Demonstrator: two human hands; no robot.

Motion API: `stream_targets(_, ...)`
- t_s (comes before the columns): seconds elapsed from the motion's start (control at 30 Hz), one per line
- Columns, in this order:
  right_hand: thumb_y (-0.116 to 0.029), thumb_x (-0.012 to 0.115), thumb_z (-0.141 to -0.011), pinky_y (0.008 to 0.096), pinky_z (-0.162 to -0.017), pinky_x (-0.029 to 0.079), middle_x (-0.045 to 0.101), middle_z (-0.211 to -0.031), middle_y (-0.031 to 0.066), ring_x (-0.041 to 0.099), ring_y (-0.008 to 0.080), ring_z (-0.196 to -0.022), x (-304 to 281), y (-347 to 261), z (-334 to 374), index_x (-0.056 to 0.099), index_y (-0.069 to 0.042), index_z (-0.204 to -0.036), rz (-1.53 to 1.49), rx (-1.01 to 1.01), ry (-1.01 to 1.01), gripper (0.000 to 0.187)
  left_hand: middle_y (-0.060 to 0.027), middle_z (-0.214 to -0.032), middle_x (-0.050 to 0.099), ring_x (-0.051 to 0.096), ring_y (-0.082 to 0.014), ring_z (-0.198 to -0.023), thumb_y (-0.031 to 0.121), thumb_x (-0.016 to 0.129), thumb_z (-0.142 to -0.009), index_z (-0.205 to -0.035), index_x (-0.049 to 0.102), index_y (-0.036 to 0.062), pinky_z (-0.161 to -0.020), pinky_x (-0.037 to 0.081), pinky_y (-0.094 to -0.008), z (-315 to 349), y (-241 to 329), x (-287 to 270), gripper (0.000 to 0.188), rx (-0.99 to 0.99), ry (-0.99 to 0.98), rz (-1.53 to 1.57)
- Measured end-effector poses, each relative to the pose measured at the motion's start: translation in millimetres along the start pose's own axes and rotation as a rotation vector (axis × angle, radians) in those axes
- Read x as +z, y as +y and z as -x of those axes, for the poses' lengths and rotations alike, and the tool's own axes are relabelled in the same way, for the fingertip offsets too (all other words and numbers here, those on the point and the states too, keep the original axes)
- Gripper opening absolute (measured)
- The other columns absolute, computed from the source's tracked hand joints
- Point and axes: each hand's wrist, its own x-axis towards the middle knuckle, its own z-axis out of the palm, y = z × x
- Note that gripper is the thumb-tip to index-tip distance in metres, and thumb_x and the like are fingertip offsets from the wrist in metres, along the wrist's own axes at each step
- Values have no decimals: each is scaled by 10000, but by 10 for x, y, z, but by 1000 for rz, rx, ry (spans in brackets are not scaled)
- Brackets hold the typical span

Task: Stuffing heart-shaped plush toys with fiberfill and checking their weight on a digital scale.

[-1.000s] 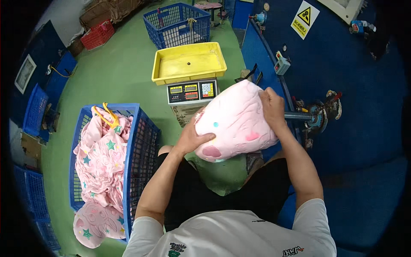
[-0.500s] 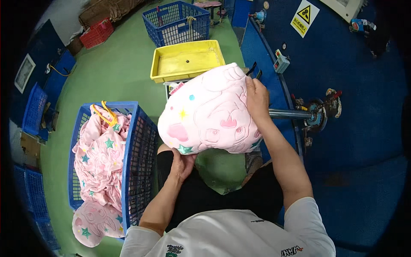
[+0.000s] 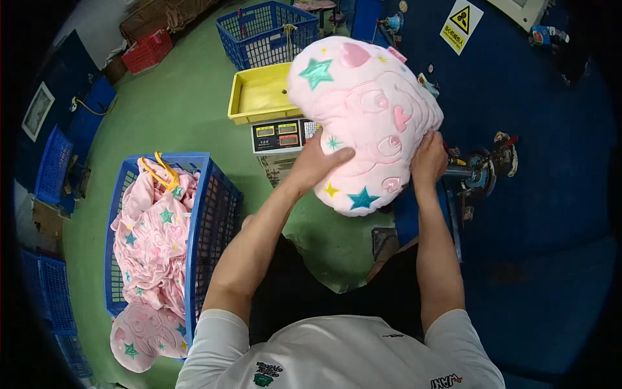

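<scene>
Up in front of me I hold a plump pink plush cushion (image 3: pixel 372 120) with an embroidered face, shiny stars and a raised pink heart. My left hand (image 3: pixel 319 161) grips its lower left side, thumb across the front and the other fingers hidden behind. At the right edge, my right hand (image 3: pixel 429 159) is closed on the cushion, its fingers partly hidden. Behind the cushion stands a digital scale (image 3: pixel 275 137) with a yellow tray (image 3: pixel 256 97) on top; the cushion covers part of both.
At my left stands a blue crate (image 3: pixel 210 240) heaped with limp pink printed covers (image 3: pixel 152 246). Another pink cushion (image 3: pixel 146 334) lies at its near end. A blue machine with a pipe fitting (image 3: pixel 476 172) is at my right. Farther off are a blue basket (image 3: pixel 259 39) and a red basket (image 3: pixel 148 50).
The cushion has been turned round and raised, away from my lap. My left hand has moved up and right onto its side; my right hand has shifted right and slightly down.
</scene>
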Motion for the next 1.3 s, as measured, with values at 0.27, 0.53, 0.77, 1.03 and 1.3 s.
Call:
stream_targets(0.27, -316, 453, -1048, 546, -600, 445, 680, -770, 218, 620, 472, -653, 58, 19, 50, 588, -55, -970, 56, -7, 82, 304, -231, -1193, 659, 701, -233, -923, 275, 813, -811, -1383, 464, -60, -785, 602, -304, -424, 356, -238, 749, -27, -304, -132)
stream_targets(0.53, -311, 469, -1047, 543, -594, 443, 679, -765, 206, 626, 456, -649, 68, -261, 199, 573, -64, -972, -9, -29, 60, 279, -220, -1166, 672, 708, -254, -921, 247, 819, -766, -1370, 485, -46, -813, 595, -323, -275, 413, -491, 749, 10, -157, -102)
stream_targets(0.77, -326, 495, -1042, 530, -578, 440, 678, -761, 192, 622, 430, -631, 125, -275, 270, 556, -68, -931, -56, -136, -90, 287, -251, -1244, 591, 654, -337, -1062, 22, 711, -763, -1389, 403, -48, -905, 587, -381, 744, -712, -80, 701, -130, 289, 173)
stream_targets(1.03, -331, 506, -1048, 503, -560, 433, 639, -704, 178, 596, 393, -584, 61, 177, -41, 515, -66, -871, -60, -122, -29, 319, -230, -1242, 598, 622, -287, -1077, 74, 752, -800, -1407, 409, -46, -933, 520, -342, 502, -733, 587, 707, 124, 203, 118)
stream_targets(1.3, -313, 499, -1056, 497, -558, 423, 622, -686, 183, 579, 389, -570, 90, -139, 255, 512, -63, -875, -59, -80, -5, 308, -234, -1168, 678, 692, -284, -955, 130, 811, -799, -1310, 549, -104, -846, 574, -323, 262, -157, -105, 620, -167, -24, 339)
